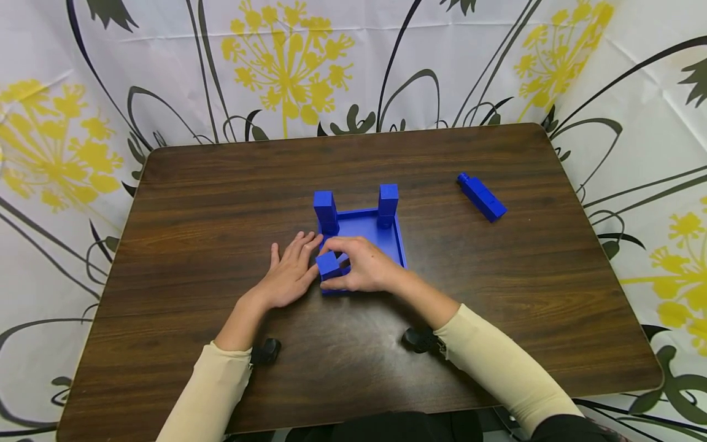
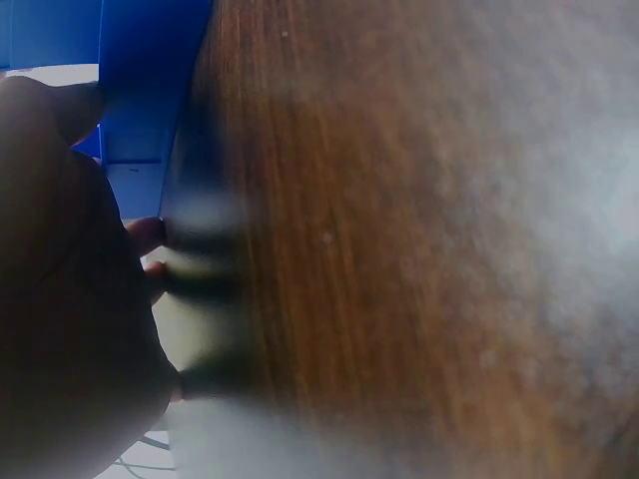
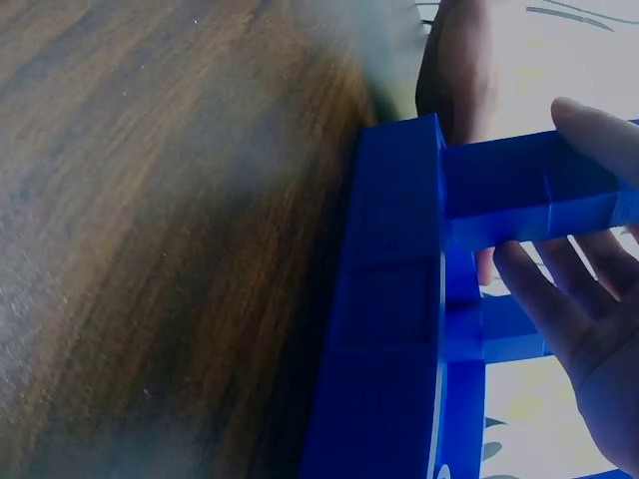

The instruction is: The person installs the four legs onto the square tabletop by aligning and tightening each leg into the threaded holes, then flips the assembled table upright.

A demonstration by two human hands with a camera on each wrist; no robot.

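Observation:
A blue square base (image 1: pixel 364 233) with a raised rim lies on the table. Two blue posts stand upright at its far corners, a left post (image 1: pixel 326 209) and a right post (image 1: pixel 388 202). At the near left corner my right hand (image 1: pixel 369 267) grips a third blue post (image 1: pixel 328 265) between thumb and fingers. The right wrist view shows this post (image 3: pixel 499 190) meeting the base's corner. My left hand (image 1: pixel 287 275) lies along the left side of the base, fingers extended and fingertips at its edge.
Another blue post (image 1: pixel 482 197), with a narrower knob at one end, lies on its side at the right of the dark wooden table (image 1: pixel 221 196). Behind the table hangs a white cloth (image 1: pixel 342 104) with yellow and grey flowers.

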